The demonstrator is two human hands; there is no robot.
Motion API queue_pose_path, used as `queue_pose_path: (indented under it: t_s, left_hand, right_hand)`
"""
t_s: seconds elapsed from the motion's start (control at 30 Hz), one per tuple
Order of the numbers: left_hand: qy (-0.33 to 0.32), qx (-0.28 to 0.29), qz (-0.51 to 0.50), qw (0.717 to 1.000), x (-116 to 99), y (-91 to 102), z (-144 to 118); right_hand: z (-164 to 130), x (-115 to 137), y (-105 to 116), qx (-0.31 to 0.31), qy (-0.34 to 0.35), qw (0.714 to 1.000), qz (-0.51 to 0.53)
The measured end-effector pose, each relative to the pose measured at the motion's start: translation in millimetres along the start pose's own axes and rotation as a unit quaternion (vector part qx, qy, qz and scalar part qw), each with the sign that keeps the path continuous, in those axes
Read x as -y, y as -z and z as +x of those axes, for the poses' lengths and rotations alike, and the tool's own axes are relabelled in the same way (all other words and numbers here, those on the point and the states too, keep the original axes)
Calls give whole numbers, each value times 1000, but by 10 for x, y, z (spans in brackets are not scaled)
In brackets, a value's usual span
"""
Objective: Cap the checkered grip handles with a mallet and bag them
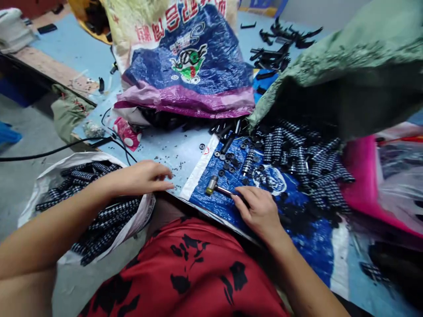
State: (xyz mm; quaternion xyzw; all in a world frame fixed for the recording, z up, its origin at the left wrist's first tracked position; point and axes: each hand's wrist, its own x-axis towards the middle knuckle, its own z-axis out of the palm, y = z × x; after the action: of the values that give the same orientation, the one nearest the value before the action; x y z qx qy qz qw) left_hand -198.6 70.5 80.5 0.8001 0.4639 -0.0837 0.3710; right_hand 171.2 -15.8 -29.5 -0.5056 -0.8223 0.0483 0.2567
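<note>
The right hand (259, 209) has its fingers wrapped around the handle of a small hammer (212, 185) over the blue sheet (220, 206), and the left hand (145, 178) is loosely curled, with nothing I can see in it. A sideways swing could scatter the little black rings (226, 166) or make the striped rods (300, 163) roll.

I noted, at upper centre of frame, a sack (190, 61) bearing a white "S" (197, 30), an ® mark (175, 77) and large red characters (172, 17), not legible.
</note>
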Motion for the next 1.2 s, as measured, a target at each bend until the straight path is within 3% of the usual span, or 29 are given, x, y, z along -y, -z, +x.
queue_pose_path:
  t_s: [0.07,0.17,0.2,0.3,0.4,0.43,0.53,0.6,0.67,0.7,0.73,0.8,0.83,0.9,1.0,1.07,1.13,1.2]
  left_hand:
    - [2,-41,54,998,-154,13,621]
    - [122,-194,182,956,-126,156,1410]
    - [150,-217,204,943,-87,213,1590]
    - [189,-192,241,933,-23,334,1881]
    - [200,-140,292,925,-5,372,1880]
    - [155,-124,314,928,13,371,1828]
    - [172,-98,320,926,114,310,1565]
    - [179,-118,243,946,193,209,1359]
    - [174,-178,70,966,230,60,1184]
    - [169,-220,-49,959,216,-29,1118]
    - [159,-264,-174,935,175,-124,1067]
    - [125,-321,-387,855,12,-313,1001]
    - [115,-327,-459,818,-101,-399,981]
    - [116,-309,-542,773,-349,-538,958]
    - [108,-266,-603,745,-646,-657,965]
    - [91,-242,-620,740,-750,-694,995]
    - [75,-223,-621,747,-796,-718,1026]
    - [58,-212,-621,753,-811,-744,1040]
  right_hand:
    - [12,11,17,-3,6,1000,8]
    - [-33,14,110,-10,-2,1000,21]
    - [-62,13,156,-17,-14,999,23]
    - [-163,-24,297,-35,-60,997,35]
    - [-278,-223,430,-36,-86,995,40]
    - [-325,-330,483,-50,-105,993,21]
    - [-454,-699,672,-133,-186,967,-114]
    - [-468,-928,780,-139,-220,943,-207]
    - [-393,-1094,846,-61,-261,929,-255]
    - [-328,-1145,863,-12,-288,920,-266]
    - [-252,-1176,872,32,-319,907,-273]
    - [-93,-1196,875,84,-379,880,-275]
    - [-21,-1195,870,91,-407,868,-271]
    - [89,-1200,855,81,-456,848,-257]
    - [158,-1250,830,52,-512,827,-228]
    - [142,-1294,817,37,-530,819,-216]
    - [79,-1310,812,20,-530,822,-208]
    - [-32,-1270,819,-19,-501,842,-200]
